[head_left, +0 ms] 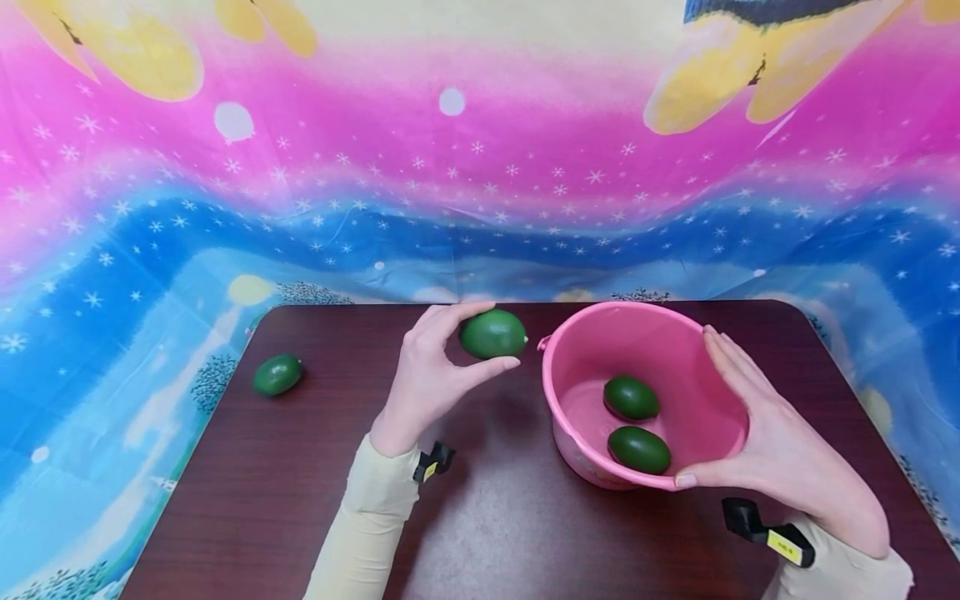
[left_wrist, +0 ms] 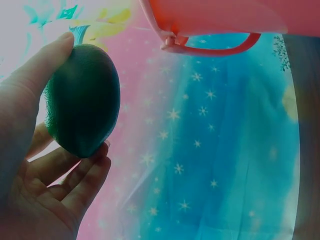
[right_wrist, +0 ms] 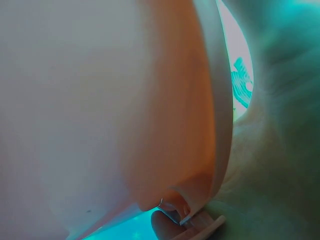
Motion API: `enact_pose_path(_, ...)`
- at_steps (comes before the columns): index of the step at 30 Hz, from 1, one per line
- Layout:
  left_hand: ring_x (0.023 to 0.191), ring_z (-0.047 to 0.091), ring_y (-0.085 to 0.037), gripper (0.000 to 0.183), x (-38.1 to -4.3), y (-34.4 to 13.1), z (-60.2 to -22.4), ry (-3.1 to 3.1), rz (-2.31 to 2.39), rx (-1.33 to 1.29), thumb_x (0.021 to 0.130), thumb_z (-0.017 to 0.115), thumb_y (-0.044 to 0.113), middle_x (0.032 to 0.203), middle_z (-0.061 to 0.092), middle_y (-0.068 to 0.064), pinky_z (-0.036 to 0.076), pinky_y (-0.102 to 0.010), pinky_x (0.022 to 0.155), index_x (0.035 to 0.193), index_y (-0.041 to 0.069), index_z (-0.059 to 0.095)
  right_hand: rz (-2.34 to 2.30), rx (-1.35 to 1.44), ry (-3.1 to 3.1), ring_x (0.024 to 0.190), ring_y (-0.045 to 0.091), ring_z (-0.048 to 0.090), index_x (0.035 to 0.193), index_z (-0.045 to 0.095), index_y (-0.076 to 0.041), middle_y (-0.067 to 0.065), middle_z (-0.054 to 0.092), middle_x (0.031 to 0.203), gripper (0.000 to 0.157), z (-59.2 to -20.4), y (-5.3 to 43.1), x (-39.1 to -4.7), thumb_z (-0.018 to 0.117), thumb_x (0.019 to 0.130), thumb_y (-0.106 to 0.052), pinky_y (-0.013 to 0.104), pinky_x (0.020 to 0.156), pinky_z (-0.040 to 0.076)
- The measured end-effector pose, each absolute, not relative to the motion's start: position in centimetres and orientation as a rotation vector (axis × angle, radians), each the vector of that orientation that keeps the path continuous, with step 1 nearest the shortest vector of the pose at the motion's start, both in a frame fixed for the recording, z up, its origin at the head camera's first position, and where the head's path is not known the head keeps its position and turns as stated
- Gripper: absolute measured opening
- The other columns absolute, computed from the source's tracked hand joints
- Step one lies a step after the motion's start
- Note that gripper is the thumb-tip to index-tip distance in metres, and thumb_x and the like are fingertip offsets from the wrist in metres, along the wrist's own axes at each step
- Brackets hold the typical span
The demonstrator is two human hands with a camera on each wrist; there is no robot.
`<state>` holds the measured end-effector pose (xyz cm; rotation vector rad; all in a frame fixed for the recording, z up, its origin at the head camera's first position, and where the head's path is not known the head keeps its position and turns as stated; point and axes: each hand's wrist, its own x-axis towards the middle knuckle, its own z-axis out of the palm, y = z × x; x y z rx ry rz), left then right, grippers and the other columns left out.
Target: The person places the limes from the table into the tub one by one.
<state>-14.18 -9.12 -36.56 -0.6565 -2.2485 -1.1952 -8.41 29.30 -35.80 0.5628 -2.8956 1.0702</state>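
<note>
In the head view my left hand (head_left: 431,367) holds a green avocado (head_left: 493,334) between thumb and fingers, above the table and left of the pink bucket (head_left: 567,450). The left wrist view shows this avocado (left_wrist: 84,102) close up, dark and smoothly rounded with a tapered lower end. My right hand (head_left: 787,442) grips the bucket's right rim, its thumb at the near edge and its fingers farther back. Inside the bucket lie two avocados, one (head_left: 631,397) behind the other (head_left: 639,450). The right wrist view is mostly filled by the bucket wall (right_wrist: 100,100).
Another avocado (head_left: 277,375) lies on the dark brown table (head_left: 225,500) at the left. A printed cloth (head_left: 480,192) hangs behind and beside the table. The bucket's handle (left_wrist: 220,51) loops out at its rim in the left wrist view.
</note>
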Motion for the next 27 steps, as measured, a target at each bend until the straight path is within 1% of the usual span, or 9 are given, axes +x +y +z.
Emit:
enact_pose_path(3,0.113,0.057,-0.012,0.067,-14.0,-8.8,-36.4,-2.242,-1.199,-0.681,0.072,0.095,0.039,0.125,0.066,0.010,0.053,-0.036,0.086,0.131,0.022,0.070,1.061,0.569,-2.888,0.150,0.031,0.016,0.165,0.010,-0.029,-0.001,0.011,0.169,0.147,-35.9,29.4,-8.4,0.104,0.053,-0.034,0.013,0.089,0.035)
enact_pose_path(5,0.113,0.056,-0.012,0.067,-13.9,-8.6,-36.2,-2.240,-1.205,-0.696,0.072,0.095,0.039,0.125,0.065,0.010,0.053,-0.035,0.086,0.131,0.022,0.070,1.056,0.575,-2.883,0.149,0.032,0.017,0.165,0.010,-0.028,0.000,0.012,0.169,0.146,-35.9,29.4,-8.4,0.104,0.053,-0.035,0.005,0.086,0.029)
enact_pose_path(8,0.115,0.056,-0.012,0.067,-13.8,-8.2,-36.1,-2.241,-1.219,-0.720,0.072,0.094,0.038,0.127,0.065,0.009,0.053,-0.034,0.087,0.132,0.021,0.069,1.044,0.571,-2.891,0.149,0.033,0.017,0.165,0.010,-0.029,0.000,0.012,0.169,0.146,-35.9,29.4,-8.4,0.104,0.053,-0.036,0.010,0.085,0.036)
enact_pose_path(12,0.116,0.056,-0.012,0.068,-13.6,-7.7,-35.7,-2.236,-1.224,-0.770,0.073,0.094,0.038,0.128,0.064,0.009,0.053,-0.033,0.088,0.133,0.019,0.068,1.033,0.563,-2.904,0.149,0.034,0.017,0.165,0.009,-0.030,0.000,0.012,0.169,0.145,-35.9,29.5,-8.4,0.103,0.055,-0.037,0.020,0.083,0.046)
enact_pose_path(14,0.116,0.056,-0.011,0.068,-13.5,-7.4,-35.6,-2.235,-1.220,-0.799,0.073,0.094,0.039,0.127,0.064,0.009,0.053,-0.032,0.088,0.133,0.017,0.068,1.029,0.561,-2.908,0.149,0.035,0.017,0.165,0.009,-0.031,0.001,0.012,0.169,0.145,-35.9,29.5,-8.4,0.103,0.055,-0.037,0.024,0.081,0.049)
enact_pose_path(17,0.115,0.055,-0.011,0.069,-13.5,-7.1,-35.5,-2.233,-1.218,-0.834,0.073,0.094,0.039,0.127,0.064,0.009,0.053,-0.030,0.088,0.133,0.017,0.067,1.031,0.557,-2.919,0.150,0.035,0.015,0.165,0.007,-0.031,0.002,0.011,0.169,0.144,-36.0,29.5,-8.4,0.102,0.056,-0.037,0.030,0.080,0.052)
enact_pose_path(19,0.114,0.055,-0.011,0.069,-13.5,-6.9,-35.5,-2.232,-1.220,-0.849,0.073,0.094,0.039,0.126,0.065,0.009,0.053,-0.029,0.088,0.133,0.017,0.067,1.027,0.562,-2.916,0.150,0.035,0.015,0.165,0.008,-0.030,0.003,0.011,0.169,0.144,-35.9,29.5,-8.4,0.103,0.056,-0.037,0.028,0.081,0.051)
enact_pose_path(24,0.113,0.055,-0.011,0.068,-13.5,-6.2,-35.6,-2.239,-1.236,-0.879,0.074,0.093,0.038,0.124,0.066,0.008,0.053,-0.029,0.087,0.133,0.018,0.067,1.021,0.550,-2.931,0.150,0.036,0.013,0.165,0.006,-0.031,0.003,0.010,0.169,0.144,-36.0,29.5,-8.5,0.102,0.057,-0.038,0.034,0.080,0.053)
enact_pose_path(27,0.113,0.055,-0.008,0.068,-13.4,-5.7,-35.6,-2.246,-1.247,-0.903,0.074,0.093,0.038,0.125,0.065,0.010,0.053,-0.028,0.087,0.134,0.020,0.066,1.014,0.543,-2.939,0.151,0.036,0.013,0.165,0.006,-0.031,0.004,0.010,0.169,0.144,-36.0,29.5,-8.5,0.102,0.057,-0.039,0.041,0.079,0.055)
